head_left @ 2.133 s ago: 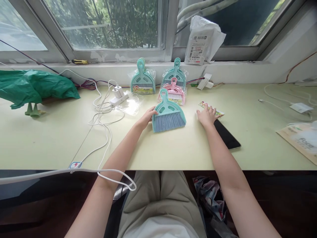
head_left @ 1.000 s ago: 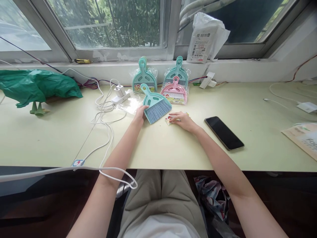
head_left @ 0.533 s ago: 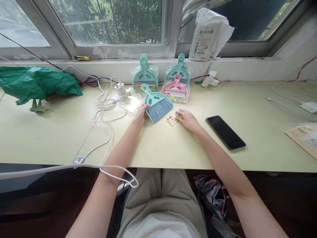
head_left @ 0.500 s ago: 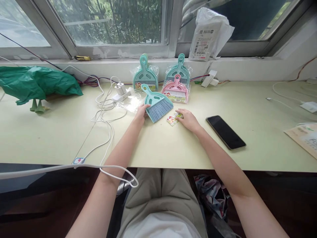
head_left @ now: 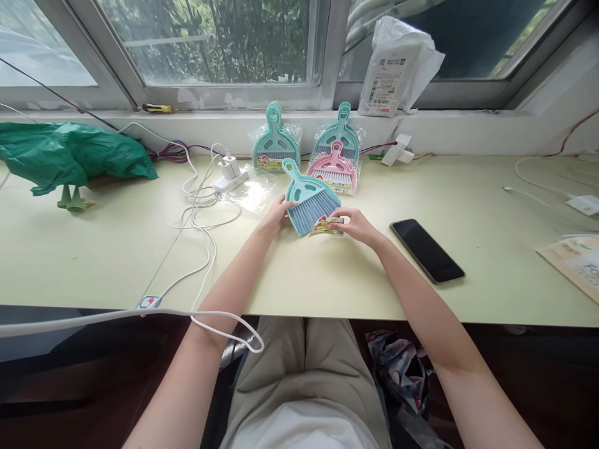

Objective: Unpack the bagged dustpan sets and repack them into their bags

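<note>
Tilted over the table, a turquoise dustpan and brush set with blue-grey bristles is held at its left edge by my left hand, fingers closed around it. My right hand pinches a small printed label card between thumb and fingers. The card lies in front of the lower right bristles; whether it touches them I cannot tell. Behind stand bagged sets: a turquoise stack on the left, another turquoise stack on the right, and a pink set in front of that one.
A black phone lies right of my right arm. White cables and a power strip spread on the left, beside a clear plastic wrapper. A green plastic bag sits far left. One cable loop crosses my left forearm.
My right hand has lifted the label card off the table and brought it to the bristles. The dustpan and brush set has shifted right with my left hand.
</note>
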Action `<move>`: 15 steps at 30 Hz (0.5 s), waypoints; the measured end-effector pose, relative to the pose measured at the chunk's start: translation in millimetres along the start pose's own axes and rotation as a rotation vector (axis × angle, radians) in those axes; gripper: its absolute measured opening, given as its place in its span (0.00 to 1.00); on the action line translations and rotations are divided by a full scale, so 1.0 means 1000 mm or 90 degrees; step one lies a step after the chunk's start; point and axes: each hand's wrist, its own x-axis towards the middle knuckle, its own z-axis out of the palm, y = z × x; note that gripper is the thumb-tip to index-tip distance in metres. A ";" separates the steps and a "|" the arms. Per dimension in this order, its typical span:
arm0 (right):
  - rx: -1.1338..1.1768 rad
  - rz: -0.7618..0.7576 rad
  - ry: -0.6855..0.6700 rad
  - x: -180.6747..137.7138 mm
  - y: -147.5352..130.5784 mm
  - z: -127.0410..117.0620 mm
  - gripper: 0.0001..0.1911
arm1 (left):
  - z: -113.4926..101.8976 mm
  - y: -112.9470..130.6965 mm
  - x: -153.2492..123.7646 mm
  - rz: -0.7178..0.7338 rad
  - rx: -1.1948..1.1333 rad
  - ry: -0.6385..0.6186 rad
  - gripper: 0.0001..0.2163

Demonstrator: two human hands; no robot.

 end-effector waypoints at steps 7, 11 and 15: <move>-0.362 -0.119 0.099 -0.003 -0.007 -0.001 0.20 | 0.014 0.001 -0.011 -0.016 0.014 -0.130 0.22; -0.395 -0.142 0.061 -0.003 -0.006 -0.005 0.21 | 0.019 0.003 -0.017 -0.034 0.017 -0.178 0.22; -0.404 -0.114 0.022 -0.002 0.001 -0.005 0.22 | 0.021 0.004 -0.021 -0.033 0.028 -0.180 0.23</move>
